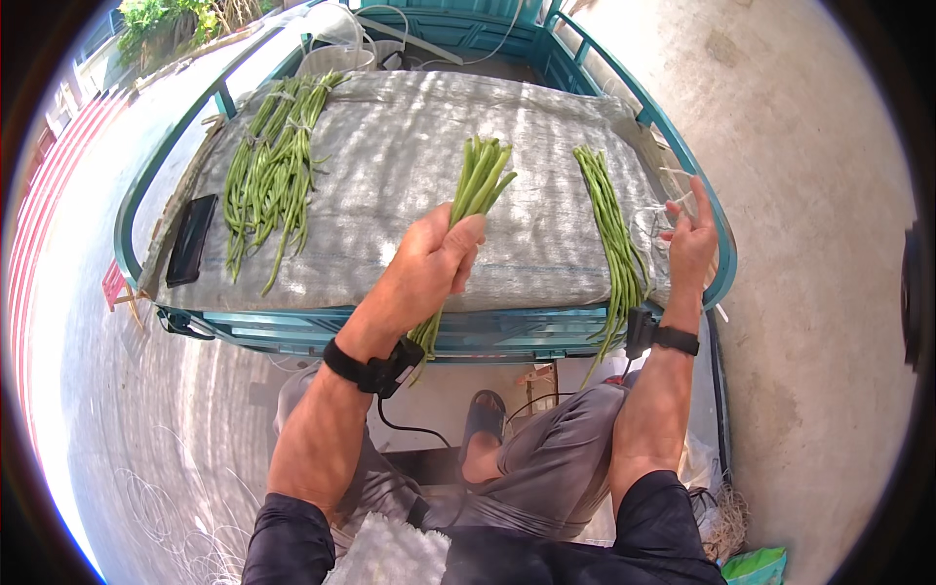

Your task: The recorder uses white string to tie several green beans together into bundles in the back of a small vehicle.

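The left hand is gripping green beans mid-length — probably for keeping them bunched — while the right hand, grip unclear, is hovering amid white string by the cart's right edge.

An outdoor yard or roadside, by the look of it (which of the two, I cannot tell); pale concrete ground spreads beyond the right edge of a teal metal cart; leafy green plants show in the open past its far left corner; strong sun throws streaky shade over the grey woven sheet covering the cart; bundles of long green beans near the sheet's left edge suggest a small produce workplace; a whitish bucket stands behind the far edge.
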